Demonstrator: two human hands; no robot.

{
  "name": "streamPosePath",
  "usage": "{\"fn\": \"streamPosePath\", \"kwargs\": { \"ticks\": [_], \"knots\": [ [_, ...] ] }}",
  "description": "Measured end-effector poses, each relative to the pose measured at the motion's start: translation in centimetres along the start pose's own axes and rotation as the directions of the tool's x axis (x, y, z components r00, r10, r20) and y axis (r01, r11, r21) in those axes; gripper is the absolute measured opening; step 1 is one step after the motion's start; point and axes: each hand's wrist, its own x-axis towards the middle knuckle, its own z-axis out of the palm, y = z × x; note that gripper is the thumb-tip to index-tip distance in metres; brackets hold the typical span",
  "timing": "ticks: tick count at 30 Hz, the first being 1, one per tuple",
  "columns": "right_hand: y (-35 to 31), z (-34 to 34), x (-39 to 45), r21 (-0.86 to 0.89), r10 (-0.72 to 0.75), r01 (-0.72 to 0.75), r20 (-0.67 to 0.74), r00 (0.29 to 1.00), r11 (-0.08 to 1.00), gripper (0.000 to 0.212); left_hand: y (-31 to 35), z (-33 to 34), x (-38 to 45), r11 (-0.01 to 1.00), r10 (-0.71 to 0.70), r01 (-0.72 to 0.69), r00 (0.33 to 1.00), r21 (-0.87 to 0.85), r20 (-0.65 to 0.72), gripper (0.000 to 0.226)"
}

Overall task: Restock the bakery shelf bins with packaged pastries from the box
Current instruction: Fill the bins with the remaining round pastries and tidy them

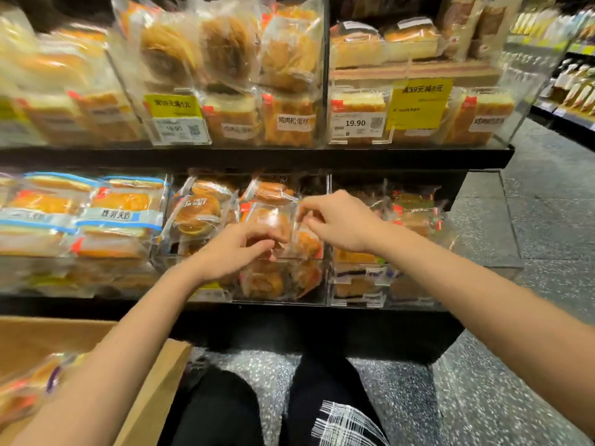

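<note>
A clear-wrapped pastry pack (273,220) with a red corner tab sits on top of the middle bin (283,284) of the lower shelf. My left hand (238,249) pinches its lower front edge with curled fingers. My right hand (338,220) pinches the wrapper's upper right edge. Both hands are over the bin's open top. The cardboard box (151,394) stands at the lower left, with several orange packaged pastries (29,384) inside it, partly hidden by my left forearm.
Clear bins left (80,220) and right (386,252) of the middle one hold other wrapped breads. An upper shelf (257,152) carries more bins with yellow price tags (174,106). My knees are on the speckled floor (531,252), which extends to the right.
</note>
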Motion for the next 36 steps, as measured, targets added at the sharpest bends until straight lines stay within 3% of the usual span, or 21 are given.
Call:
{"fn": "streamPosePath", "kwargs": {
  "ticks": [5, 9, 15, 19, 23, 30, 33, 36],
  "knots": [
    [-6.8, 4.4, 3.8, 0.045, -0.245, 0.24, 0.208, 0.947, 0.97, 0.021, -6.2, -3.7, -7.8, 0.971, -0.235, 0.231, 0.969, -0.056, -0.082, 0.024],
    [-12.5, 8.0, 5.6, 0.115, -0.386, 0.368, 0.274, 0.881, 0.923, 0.023, -10.7, -5.2, -14.9, 0.906, -0.4, 0.354, 0.895, -0.232, -0.196, 0.022],
    [-21.4, 14.1, 7.8, 0.37, -0.529, 0.414, 0.304, 0.792, 0.832, 0.02, -16.7, -5.2, -24.5, 0.8, -0.569, 0.398, 0.741, -0.449, -0.357, 0.027],
    [-26.2, 18.4, 9.2, 0.417, -0.573, 0.419, 0.375, 0.729, 0.806, 0.02, -20.7, -4.6, -29.2, 0.739, -0.656, 0.423, 0.63, -0.524, -0.417, 0.025],
    [-28.6, 23.4, 10.7, 0.419, -0.523, 0.359, 0.396, 0.754, 0.834, 0.021, -23.9, -2.9, -32.3, 0.627, -0.758, 0.344, 0.476, -0.699, -0.445, 0.019],
    [-30.0, 31.2, 12.6, 0.429, -0.408, 0.245, 0.344, 0.846, 0.869, 0.027, -28.0, 0.4, -33.1, 0.441, -0.889, 0.266, 0.262, -0.857, -0.376, 0.031],
    [-30.7, 33.2, 13.6, 0.397, -0.38, 0.242, 0.316, 0.869, 0.885, 0.026, -29.5, 2.1, -32.9, 0.35, -0.927, 0.261, 0.232, -0.9, -0.294, 0.03],
    [-31.0, 35.2, 14.9, 0.243, -0.393, 0.321, 0.363, 0.845, 0.915, 0.026, -31.0, 2.3, -32.5, 0.312, -0.942, 0.316, 0.223, -0.896, -0.249, 0.027]
  ]
}}
